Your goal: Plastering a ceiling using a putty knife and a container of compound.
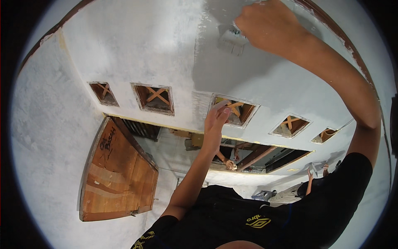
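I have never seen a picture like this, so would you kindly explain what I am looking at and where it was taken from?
There is no machine: a person in a black shirt works bare-handed. The one picture comes from a wide fisheye camera on that person's head, so straight edges bend. The right hand is closed, high up by a grey patch on the wall, apparently around a pale flat tool, partly hidden. The left hand is open, before a small square opening with crossed wooden strips; whether it touches is unclear. A brown wooden door stands at lower left.
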A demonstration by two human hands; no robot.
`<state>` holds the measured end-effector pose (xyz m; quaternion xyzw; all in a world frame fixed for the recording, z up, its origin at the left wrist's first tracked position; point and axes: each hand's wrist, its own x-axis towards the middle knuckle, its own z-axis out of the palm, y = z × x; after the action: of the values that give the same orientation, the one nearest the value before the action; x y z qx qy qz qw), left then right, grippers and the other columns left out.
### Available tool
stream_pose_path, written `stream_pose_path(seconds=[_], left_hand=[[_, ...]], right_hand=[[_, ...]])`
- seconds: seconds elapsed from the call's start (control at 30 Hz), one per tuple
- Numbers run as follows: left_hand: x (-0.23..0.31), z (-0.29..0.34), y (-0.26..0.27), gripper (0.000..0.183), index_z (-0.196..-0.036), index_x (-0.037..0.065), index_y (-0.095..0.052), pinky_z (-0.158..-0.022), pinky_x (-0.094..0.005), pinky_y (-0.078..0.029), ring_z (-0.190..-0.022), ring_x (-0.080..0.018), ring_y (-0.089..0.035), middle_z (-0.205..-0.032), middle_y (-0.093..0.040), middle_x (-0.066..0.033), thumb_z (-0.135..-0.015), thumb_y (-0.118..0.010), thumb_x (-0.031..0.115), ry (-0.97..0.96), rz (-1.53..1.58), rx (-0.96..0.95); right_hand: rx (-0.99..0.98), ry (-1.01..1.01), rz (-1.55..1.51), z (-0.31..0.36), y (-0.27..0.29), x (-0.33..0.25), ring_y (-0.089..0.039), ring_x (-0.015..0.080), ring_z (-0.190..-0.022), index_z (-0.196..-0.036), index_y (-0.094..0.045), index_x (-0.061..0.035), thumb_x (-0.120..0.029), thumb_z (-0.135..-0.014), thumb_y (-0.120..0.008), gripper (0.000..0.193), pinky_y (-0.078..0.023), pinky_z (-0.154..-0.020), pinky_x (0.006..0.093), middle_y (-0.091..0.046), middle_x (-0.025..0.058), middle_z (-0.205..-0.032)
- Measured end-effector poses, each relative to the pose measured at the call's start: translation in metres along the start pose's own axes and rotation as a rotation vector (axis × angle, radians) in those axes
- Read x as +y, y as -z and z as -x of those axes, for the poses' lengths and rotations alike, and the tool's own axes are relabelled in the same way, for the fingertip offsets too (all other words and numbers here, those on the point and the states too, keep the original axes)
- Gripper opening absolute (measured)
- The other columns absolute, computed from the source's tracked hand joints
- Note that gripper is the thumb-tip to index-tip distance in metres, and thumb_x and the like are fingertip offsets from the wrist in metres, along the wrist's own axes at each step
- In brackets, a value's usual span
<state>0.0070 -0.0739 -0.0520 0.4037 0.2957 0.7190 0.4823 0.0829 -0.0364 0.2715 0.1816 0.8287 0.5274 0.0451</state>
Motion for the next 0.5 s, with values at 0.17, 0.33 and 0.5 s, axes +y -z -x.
stream_pose_path(seconds=[0.17,0.33,0.5], left_hand=[[-0.01,0.002,0.008,0.043,-0.132,0.005,-0.056,-0.095,-0.0329,-0.042,-0.112,-0.0149,-0.054,-0.117,-0.061,-0.0047,-0.099,-0.058,0.033,0.035,0.043,0.032],[-0.015,0.006,0.008,0.042,-0.129,0.005,-0.058,-0.094,-0.0329,-0.042,-0.111,-0.0145,-0.054,-0.115,-0.062,-0.0051,-0.098,-0.06,0.032,0.086,0.032,0.02],[-0.019,0.002,0.017,0.041,-0.127,0.004,-0.058,-0.094,-0.0329,-0.042,-0.11,-0.0143,-0.054,-0.116,-0.061,-0.0056,-0.097,-0.06,0.032,0.091,0.02,0.027]], right_hand=[[-0.023,-0.203,0.175,0.003,0.045,-0.021,-0.07,0.0222,-0.062,-0.077,-0.073,-0.0063,-0.011,-0.078,-0.066,0.008,-0.052,-0.053,0.035,-0.071,0.013,-0.074],[-0.113,-0.407,0.293,0.011,0.041,-0.025,-0.07,0.0218,-0.062,-0.072,-0.072,-0.0062,-0.01,-0.078,-0.066,0.01,-0.052,-0.051,0.0352,-0.071,0.0112,-0.072],[0.196,-0.524,0.587,0.022,0.003,-0.045,-0.061,0.0165,-0.057,-0.09,-0.074,-0.0108,-0.02,-0.076,-0.071,0.018,-0.047,-0.047,0.0342,-0.06,0.001,-0.064]])
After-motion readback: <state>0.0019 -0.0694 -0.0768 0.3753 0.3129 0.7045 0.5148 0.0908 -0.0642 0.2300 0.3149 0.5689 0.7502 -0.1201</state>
